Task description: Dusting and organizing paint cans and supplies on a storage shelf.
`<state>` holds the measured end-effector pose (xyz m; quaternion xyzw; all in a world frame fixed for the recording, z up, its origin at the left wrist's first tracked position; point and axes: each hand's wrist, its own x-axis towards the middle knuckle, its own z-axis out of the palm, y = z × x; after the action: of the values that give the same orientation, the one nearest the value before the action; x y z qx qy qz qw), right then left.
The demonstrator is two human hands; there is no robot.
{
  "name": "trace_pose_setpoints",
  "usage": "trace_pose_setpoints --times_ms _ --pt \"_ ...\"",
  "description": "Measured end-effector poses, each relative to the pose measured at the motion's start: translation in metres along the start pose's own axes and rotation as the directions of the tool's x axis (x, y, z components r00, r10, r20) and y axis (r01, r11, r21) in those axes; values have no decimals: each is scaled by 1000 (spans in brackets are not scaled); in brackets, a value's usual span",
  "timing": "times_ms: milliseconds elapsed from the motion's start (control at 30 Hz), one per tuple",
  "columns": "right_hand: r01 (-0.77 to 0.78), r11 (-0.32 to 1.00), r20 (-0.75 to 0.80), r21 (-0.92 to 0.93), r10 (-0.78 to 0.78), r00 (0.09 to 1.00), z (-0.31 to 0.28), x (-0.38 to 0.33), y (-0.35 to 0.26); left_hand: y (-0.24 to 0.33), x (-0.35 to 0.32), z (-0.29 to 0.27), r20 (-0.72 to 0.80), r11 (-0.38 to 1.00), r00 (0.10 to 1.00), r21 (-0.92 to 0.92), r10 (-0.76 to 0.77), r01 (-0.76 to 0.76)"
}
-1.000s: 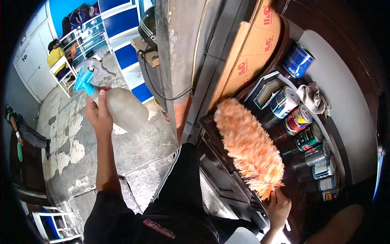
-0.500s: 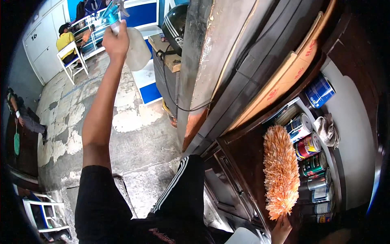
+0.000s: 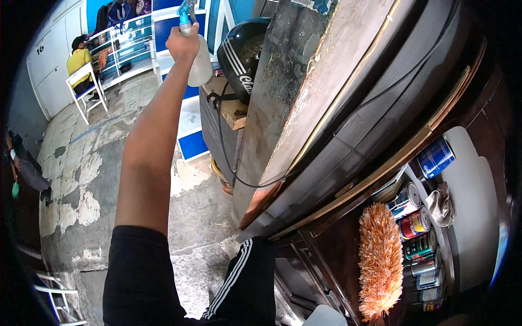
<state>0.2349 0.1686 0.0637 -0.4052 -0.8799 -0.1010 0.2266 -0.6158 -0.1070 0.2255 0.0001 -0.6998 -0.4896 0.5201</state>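
Note:
My left hand (image 3: 182, 43) is stretched far forward and closed round the neck of a spray bottle (image 3: 202, 66). The bottle has a cloudy whitish body and a light-blue trigger head, and it is held upright off the floor. At the lower right, a fluffy orange-and-white duster (image 3: 379, 261) lies over the dark wooden cabinet, beside a row of cans. Its lower end runs down to the picture's edge. My right hand is out of sight below that end.
Several paint cans (image 3: 416, 224), a blue can (image 3: 436, 157) and a crumpled cloth (image 3: 440, 205) line the right. A black helmet (image 3: 244, 57) rests on a box beside a worn pillar (image 3: 283, 81) with a hanging cable. One person in yellow (image 3: 80, 58) sits far left; another (image 3: 24, 163) stands nearer.
My left hand has moved right with the spray bottle, nearer the helmet. The view has shifted, so the duster sits lower and my right hand has dropped out of the picture.

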Motion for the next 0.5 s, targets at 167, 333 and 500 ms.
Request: trace_pose_setpoints --times_ms 167,333,500 --pt "-83 996 27 -29 83 996 -2 -6 -4 -12 -4 28 145 996 988 88 -44 31" --pt "-115 993 48 10 115 992 -3 -15 -5 -35 19 40 305 999 952 39 -13 1" --pt "-122 992 -77 35 124 989 14 -25 5 -37 6 93 482 986 866 -147 137 -74"
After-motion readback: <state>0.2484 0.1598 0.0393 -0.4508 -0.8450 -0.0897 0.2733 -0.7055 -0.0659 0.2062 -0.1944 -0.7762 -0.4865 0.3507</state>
